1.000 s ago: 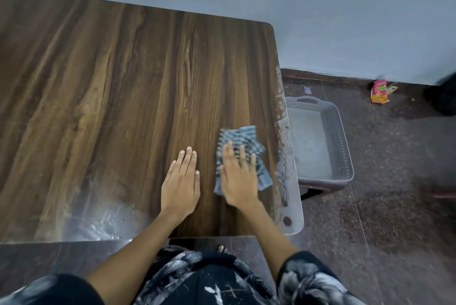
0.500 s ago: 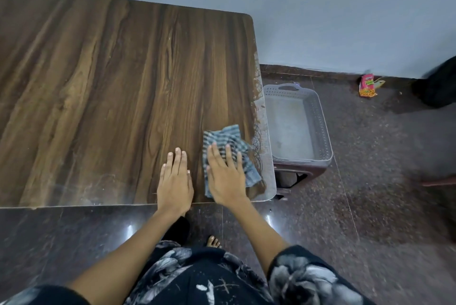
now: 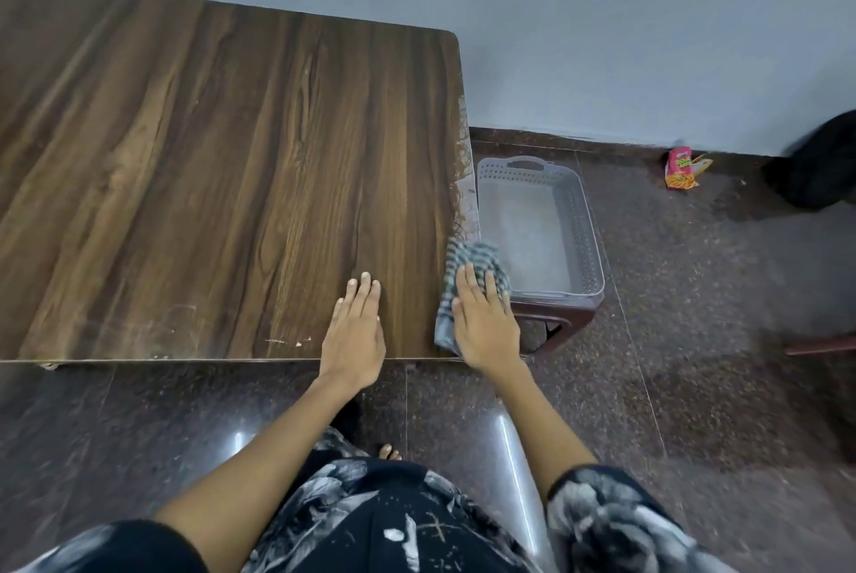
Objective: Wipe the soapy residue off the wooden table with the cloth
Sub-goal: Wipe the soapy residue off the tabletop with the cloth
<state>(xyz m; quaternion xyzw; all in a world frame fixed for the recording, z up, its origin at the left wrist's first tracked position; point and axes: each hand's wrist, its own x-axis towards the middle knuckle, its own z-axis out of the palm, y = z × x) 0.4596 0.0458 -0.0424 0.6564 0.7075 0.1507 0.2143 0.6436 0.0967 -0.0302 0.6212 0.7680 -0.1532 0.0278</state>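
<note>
On the wooden table (image 3: pixel 208 183) the left hand (image 3: pixel 354 341) lies flat with straight fingers, the right hand (image 3: pixel 484 327) presses flat-fingered on the striped cloth (image 3: pixel 472 262) at the table's right edge, beside a grey basket (image 3: pixel 588 220)

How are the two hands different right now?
The right hand presses on the checked cloth; the left hand lies on bare wood.
The right hand is at the table's right edge, next to the grey basket; the left hand sits further in.
Both are flat with straight fingers.
</note>
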